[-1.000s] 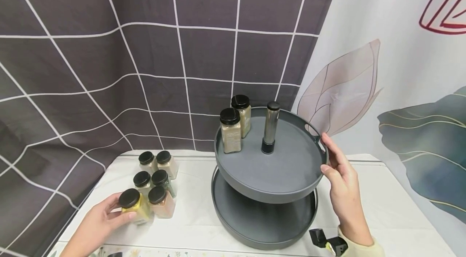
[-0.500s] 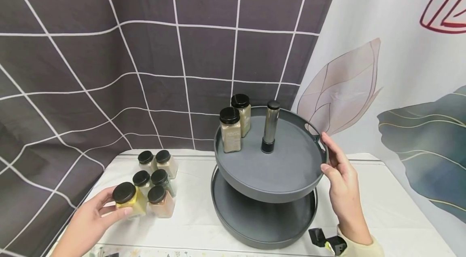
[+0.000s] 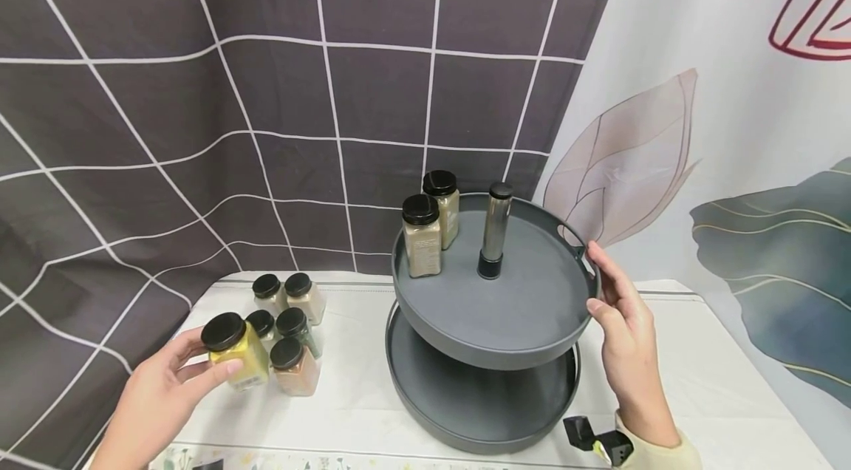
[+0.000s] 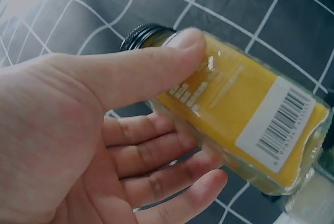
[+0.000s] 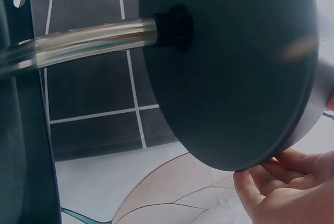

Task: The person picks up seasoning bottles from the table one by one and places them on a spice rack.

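Observation:
My left hand (image 3: 159,389) pinches a square glass spice jar (image 3: 242,359) of yellow powder with a black lid, thumb on one side and fingers on the other. In the left wrist view a barcode label (image 4: 280,125) shows near the jar's base. My right hand (image 3: 625,337) holds the rim of the upper tray of a grey two-tier rack (image 3: 525,300) at its handle cutout. Two tall jars of pale powder, a front jar (image 3: 422,248) and a rear jar (image 3: 448,215), stand on that upper tray beside the metal post (image 3: 494,230).
Left of the rack, several black-lidded jars stand grouped on the white cloth, among them an orange-pink jar (image 3: 297,374) and a green one (image 3: 297,329). The lower tray (image 3: 479,403) lies under the upper one. A dark gridded curtain (image 3: 279,100) hangs behind.
My left hand has drawn the yellow jar slightly left and up, tilting it, away from the orange-pink jar. My right hand stays on the upper tray's rim.

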### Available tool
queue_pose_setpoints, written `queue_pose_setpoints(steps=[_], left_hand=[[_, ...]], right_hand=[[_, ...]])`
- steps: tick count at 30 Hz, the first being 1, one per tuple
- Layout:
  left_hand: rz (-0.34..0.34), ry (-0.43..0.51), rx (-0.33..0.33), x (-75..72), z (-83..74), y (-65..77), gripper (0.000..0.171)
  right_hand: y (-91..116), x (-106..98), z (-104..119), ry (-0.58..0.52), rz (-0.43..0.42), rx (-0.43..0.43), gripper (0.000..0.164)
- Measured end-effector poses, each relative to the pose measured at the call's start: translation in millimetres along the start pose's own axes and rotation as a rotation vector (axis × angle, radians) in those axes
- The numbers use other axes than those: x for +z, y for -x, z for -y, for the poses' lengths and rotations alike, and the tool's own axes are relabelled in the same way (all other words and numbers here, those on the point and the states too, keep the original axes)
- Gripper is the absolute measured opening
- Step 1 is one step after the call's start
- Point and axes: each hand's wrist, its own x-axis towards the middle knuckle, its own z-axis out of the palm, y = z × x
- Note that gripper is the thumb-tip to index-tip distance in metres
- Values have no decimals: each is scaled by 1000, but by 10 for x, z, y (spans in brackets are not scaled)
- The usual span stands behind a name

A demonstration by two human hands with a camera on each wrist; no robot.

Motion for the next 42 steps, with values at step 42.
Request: queue_pose_setpoints(steps=[42], left_hand=[[-145,306,198,109,-1357,-278,38]], right_hand=[[-4,10,26,106,-29,23,55]])
